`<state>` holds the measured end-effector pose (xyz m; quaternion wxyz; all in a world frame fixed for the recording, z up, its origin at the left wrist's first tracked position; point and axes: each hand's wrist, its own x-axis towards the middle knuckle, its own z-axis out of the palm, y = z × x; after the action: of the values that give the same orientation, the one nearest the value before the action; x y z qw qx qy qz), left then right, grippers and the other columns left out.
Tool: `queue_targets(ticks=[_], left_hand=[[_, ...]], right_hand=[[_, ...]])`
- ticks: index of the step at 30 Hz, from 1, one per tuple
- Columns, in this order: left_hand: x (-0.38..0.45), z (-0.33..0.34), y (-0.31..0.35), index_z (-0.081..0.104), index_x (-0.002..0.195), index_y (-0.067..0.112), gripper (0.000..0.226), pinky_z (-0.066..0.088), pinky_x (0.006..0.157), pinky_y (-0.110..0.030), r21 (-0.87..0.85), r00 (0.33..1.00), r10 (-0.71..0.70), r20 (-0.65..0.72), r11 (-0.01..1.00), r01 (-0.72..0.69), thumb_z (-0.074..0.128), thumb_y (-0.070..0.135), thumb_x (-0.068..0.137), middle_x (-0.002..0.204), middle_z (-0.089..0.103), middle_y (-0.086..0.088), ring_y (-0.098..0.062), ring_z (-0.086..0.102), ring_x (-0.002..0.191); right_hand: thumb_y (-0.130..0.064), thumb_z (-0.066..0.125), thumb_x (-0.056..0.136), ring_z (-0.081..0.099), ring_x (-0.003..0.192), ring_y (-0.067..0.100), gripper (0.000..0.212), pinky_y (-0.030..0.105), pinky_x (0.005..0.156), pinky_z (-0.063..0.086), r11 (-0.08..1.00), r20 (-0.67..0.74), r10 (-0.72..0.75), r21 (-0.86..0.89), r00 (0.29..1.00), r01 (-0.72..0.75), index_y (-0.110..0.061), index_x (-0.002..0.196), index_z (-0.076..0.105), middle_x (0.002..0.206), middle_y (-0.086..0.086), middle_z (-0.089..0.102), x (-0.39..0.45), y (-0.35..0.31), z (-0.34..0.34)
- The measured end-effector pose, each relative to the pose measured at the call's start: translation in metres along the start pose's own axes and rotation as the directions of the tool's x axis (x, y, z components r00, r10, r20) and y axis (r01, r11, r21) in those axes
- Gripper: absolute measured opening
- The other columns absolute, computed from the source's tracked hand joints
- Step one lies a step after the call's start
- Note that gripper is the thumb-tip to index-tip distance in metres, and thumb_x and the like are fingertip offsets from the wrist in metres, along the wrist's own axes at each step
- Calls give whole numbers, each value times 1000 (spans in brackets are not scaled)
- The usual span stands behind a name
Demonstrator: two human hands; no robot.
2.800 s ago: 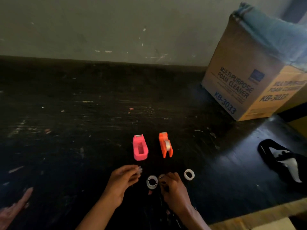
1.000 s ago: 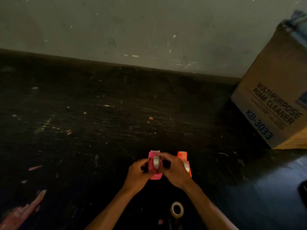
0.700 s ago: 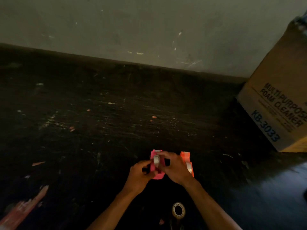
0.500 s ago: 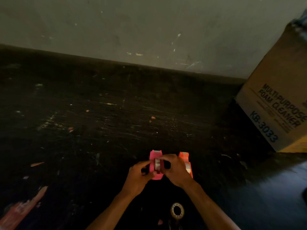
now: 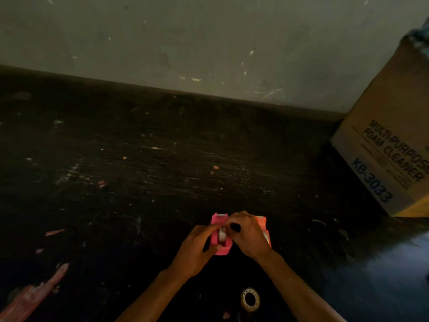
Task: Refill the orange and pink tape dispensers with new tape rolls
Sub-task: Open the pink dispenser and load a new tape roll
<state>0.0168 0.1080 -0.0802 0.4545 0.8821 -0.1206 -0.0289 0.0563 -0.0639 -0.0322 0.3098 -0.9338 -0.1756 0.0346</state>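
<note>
The pink tape dispenser stands on the dark table between my hands, with a clear tape roll sitting in its slot. My left hand grips the dispenser's left side. My right hand reaches over from the right, its fingertips pinched at the top of the roll near the dispenser's front. The orange tape dispenser stands just right of the pink one, mostly hidden behind my right hand. A loose tape roll lies flat on the table near me, between my forearms.
A cardboard box printed "Multi-purpose foam cleaner" stands at the right against the grey wall. The black table is scratched and paint-flecked, with a pink paint smear at the lower left.
Both hands left the loose rolls and came onto the pink dispenser. The tape roll has sunk lower into its slot, and my right fingers have shifted toward the dispenser's front.
</note>
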Motion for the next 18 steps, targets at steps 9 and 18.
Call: queue_targets(ticks=[9, 18], left_hand=[[3, -4, -4, 47, 135, 28, 55, 39, 100, -18, 185, 970, 240, 30, 953, -241, 65, 21, 84, 136, 57, 6, -6, 47, 119], [8, -11, 0, 55, 130, 16, 46, 49, 96, -33, 298, 959, 272, 80, 912, -284, 62, 28, 85, 130, 62, -7, -25, 57, 112]], right_hand=[[-19, 67, 85, 54, 94, 10, 9, 28, 85, 36, 997, 2, -79, -12, 997, 79, -25, 89, 71, 97, -2, 69, 13, 9, -2], [-9, 68, 82, 60, 94, 22, 7, 42, 87, 46, 988, 4, -138, -69, 990, 138, -14, 86, 70, 94, 6, 71, 44, 14, -10]])
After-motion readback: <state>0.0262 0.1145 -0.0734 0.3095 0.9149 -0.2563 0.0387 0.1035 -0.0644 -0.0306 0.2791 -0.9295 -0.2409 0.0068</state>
